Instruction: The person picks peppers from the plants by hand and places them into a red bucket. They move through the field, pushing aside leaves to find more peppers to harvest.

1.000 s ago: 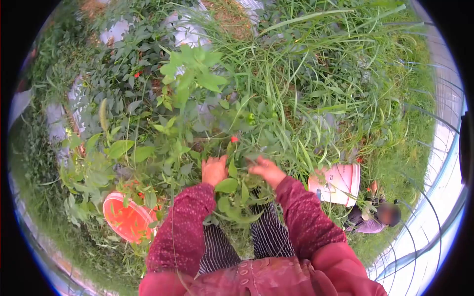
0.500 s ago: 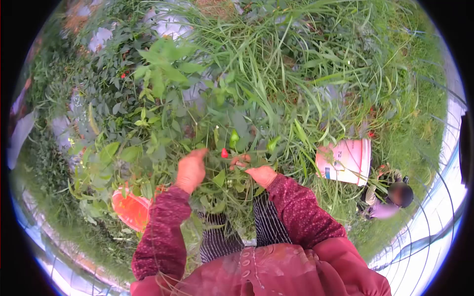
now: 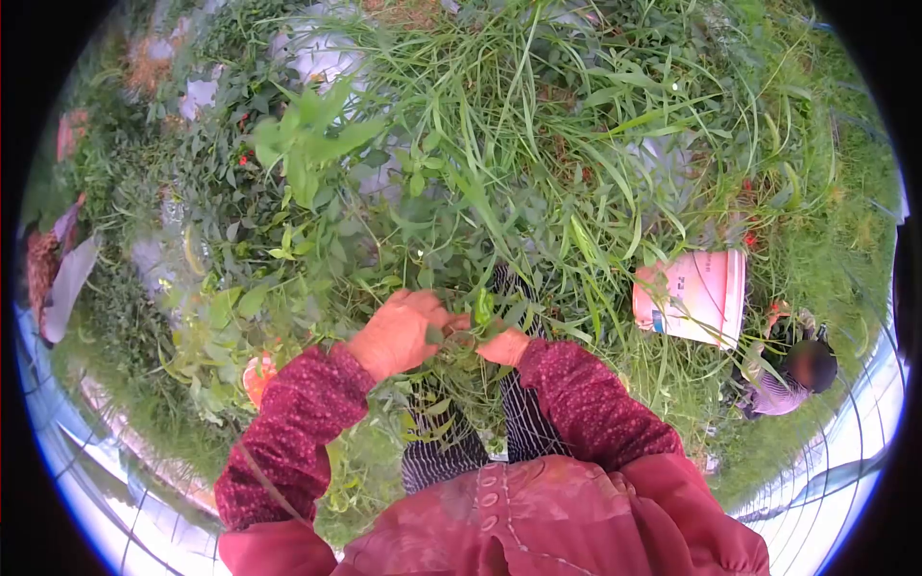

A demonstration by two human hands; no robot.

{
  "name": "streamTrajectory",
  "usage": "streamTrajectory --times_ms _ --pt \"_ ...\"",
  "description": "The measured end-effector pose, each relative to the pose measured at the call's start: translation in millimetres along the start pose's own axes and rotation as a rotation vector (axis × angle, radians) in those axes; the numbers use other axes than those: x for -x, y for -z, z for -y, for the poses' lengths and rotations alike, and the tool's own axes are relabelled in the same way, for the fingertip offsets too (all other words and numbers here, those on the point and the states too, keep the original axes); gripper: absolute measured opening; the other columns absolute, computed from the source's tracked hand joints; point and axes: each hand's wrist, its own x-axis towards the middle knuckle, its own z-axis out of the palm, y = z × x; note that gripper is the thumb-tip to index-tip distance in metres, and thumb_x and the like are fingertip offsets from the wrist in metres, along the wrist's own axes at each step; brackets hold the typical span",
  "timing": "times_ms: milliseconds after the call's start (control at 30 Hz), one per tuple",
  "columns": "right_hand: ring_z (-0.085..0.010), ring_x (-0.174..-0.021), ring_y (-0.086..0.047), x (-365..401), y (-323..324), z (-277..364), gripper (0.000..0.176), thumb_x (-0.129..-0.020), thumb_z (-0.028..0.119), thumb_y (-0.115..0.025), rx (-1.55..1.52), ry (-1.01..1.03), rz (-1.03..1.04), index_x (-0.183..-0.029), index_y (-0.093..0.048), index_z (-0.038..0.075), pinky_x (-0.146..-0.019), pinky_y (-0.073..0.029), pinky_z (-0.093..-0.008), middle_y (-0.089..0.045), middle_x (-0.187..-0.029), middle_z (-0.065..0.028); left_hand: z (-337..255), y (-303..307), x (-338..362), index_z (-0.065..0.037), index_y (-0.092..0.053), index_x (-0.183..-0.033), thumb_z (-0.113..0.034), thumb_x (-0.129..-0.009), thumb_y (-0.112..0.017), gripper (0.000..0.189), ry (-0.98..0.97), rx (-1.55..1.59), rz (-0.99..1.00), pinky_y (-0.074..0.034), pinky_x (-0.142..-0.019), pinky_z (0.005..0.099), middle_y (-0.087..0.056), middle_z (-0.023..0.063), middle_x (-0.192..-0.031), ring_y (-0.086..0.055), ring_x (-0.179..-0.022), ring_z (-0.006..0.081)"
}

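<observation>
Among pepper plants in front of my legs, my left hand (image 3: 401, 332) reaches inward with its fingers curled around leaves and stems. My right hand (image 3: 499, 347) is close beside it on the right, its fingers bent into the foliage. The fingertips of both hands nearly meet, and what lies between them is too small and covered to make out. A green pepper (image 3: 483, 307) hangs just above my right hand. The red pepper seen earlier does not show.
A white-pink bucket (image 3: 693, 296) lies tilted in the grass at right. Beyond it a person (image 3: 792, 374) crouches. An orange-red container (image 3: 258, 377) is partly hidden by my left sleeve. Tall grass (image 3: 519, 115) and leafy plants surround the hands.
My left hand has moved right, up to my right hand. The red pepper between them is out of sight. The orange-red container is now more covered by my sleeve and leaves.
</observation>
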Motion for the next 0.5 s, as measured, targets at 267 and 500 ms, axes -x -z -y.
streamTrajectory --times_ms 267,500 --pt "-0.0283 -0.096 -0.057 0.5 39.8 30.7 0.032 -0.087 0.012 -0.048 -0.04 -0.079 -0.04 -0.119 -0.053 0.013 -0.085 -0.048 -0.0311 -0.058 -0.107 -0.0112 -48.8 5.5 18.6 0.001 -0.055 -0.102 -0.022 -0.073 -0.061 0.038 0.277 -0.063 0.289 -0.049 -0.061 0.0459 -0.06 0.0187 -0.069 -0.061 -0.066 0.036" --pt "-0.0206 -0.108 -0.053 6.6 30.3 -4.9 0.031 -0.089 0.013 -0.049 -0.141 -0.048 -0.113 -0.12 -0.051 0.006 -0.094 -0.043 -0.0291 -0.055 -0.117 -0.0088 -30.5 14.6 47.0 0.002 -0.054 -0.108 -0.011 -0.075 -0.056 0.035 0.292 0.278 0.213 -0.05 -0.066 0.0431 -0.061 0.0207 -0.074 -0.063 -0.073 0.0336"
